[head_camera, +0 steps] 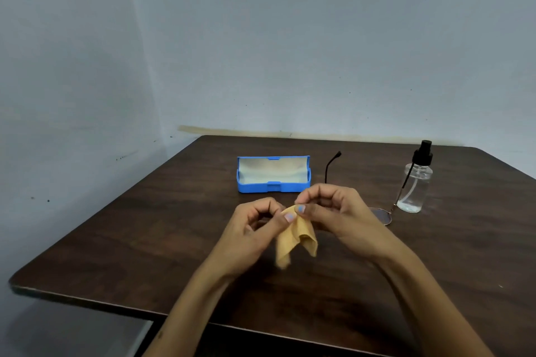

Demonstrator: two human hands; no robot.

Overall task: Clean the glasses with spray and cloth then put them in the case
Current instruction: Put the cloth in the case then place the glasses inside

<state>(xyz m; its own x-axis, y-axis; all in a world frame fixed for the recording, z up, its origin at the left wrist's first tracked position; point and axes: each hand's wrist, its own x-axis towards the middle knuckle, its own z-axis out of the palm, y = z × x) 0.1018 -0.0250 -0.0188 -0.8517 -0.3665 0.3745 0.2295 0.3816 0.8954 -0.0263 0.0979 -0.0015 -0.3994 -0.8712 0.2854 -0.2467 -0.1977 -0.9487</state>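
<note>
A small yellow cloth [295, 239] hangs above the middle of the table, pinched at its top edge by both hands. My left hand [255, 226] holds its left corner and my right hand [333, 209] holds its right corner, thumbs almost touching. The thin-framed glasses [384, 216] lie on the table behind my right hand, mostly hidden by it, with one dark temple arm [330, 162] sticking up. A blue glasses case [274, 187] stands open with a pale lining, just beyond my hands. A clear spray bottle [414, 185] with a black nozzle stands upright at the right.
The dark wooden table [145, 226] has its left edge and rounded near-left corner in view. Pale blue-grey walls [261, 52] close off the far side and the left. Floor shows below the table's left edge.
</note>
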